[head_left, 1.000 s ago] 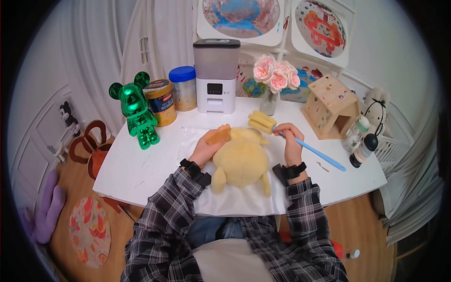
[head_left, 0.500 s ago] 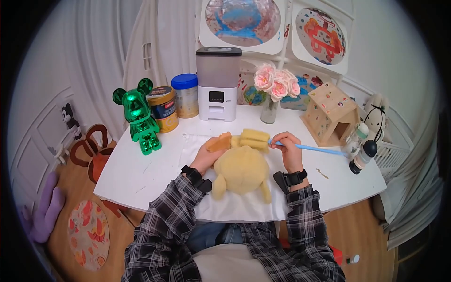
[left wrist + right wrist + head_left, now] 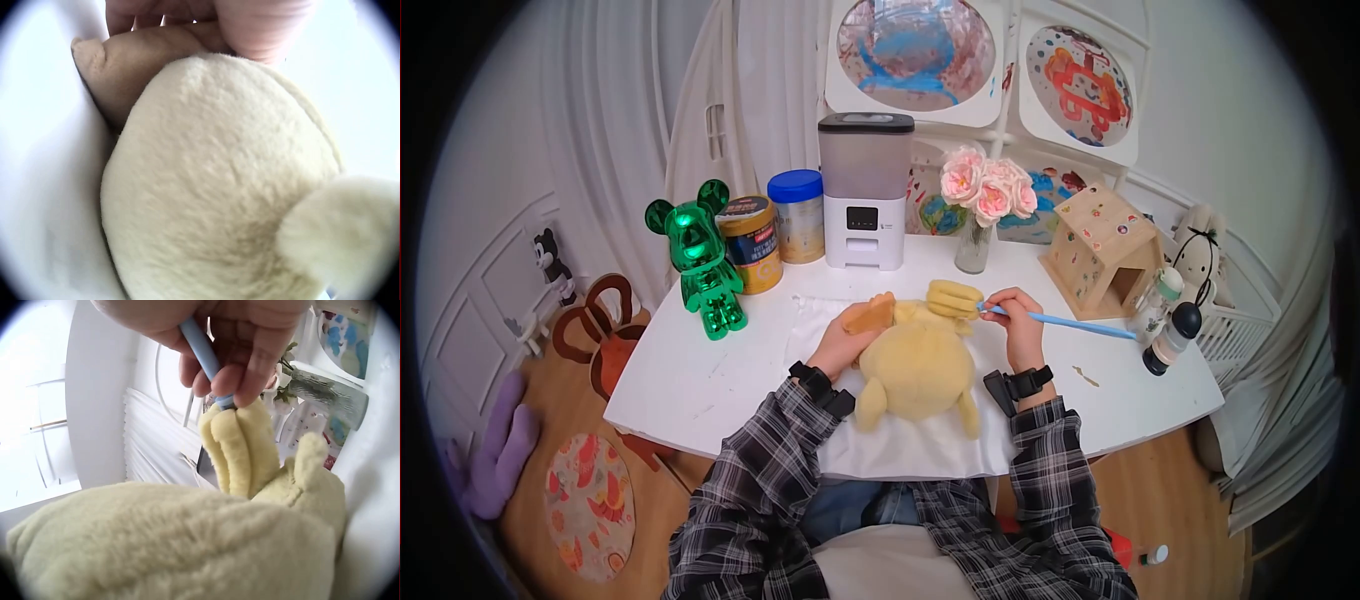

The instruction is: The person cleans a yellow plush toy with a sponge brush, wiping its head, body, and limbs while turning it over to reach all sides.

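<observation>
A pale yellow plush toy lies on a white cloth at the table's front. My left hand grips it at the left of its far end, fingers round an orange-brown part. Between thumb and fingers, my right hand pinches the blue handle of a duster close to its fluffy yellow head. That head rests against the far end of the toy, up by a small yellow limb in the right wrist view. The handle points out to the right.
At the back left stand a shiny green bear figure, two tins and a white dispenser. A rose vase, wooden house and bottles are at the back and right.
The duster head swept left onto the toy's far end, then back slightly right. Its handle swung from a steep slant to nearly level. My left hand keeps hold of the toy.
</observation>
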